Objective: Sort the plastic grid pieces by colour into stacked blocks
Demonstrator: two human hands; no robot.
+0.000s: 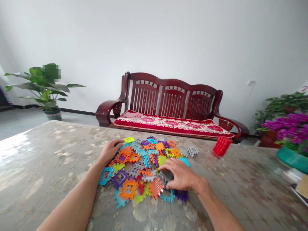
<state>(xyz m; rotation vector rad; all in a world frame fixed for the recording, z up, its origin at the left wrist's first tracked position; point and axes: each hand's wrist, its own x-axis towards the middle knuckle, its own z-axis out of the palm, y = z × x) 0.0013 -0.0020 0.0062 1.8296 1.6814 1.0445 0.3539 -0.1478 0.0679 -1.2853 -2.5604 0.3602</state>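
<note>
The loosely curved left hand [112,151] and half-spread right hand [181,175] flank piled interlocking plastic panels [147,173] (any grip is unclear); a red stack [221,146] stands apart, rightward.

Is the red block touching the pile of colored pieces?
No, the red block sits apart, right of the pile, with tabletop showing between.

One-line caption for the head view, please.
Left hand and right hand at a heap of colourful tiles on a patterned table, a red block to the right.

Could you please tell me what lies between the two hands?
In the head view, a pile of colourful toothed pieces lies between the left hand and the right hand.
</note>
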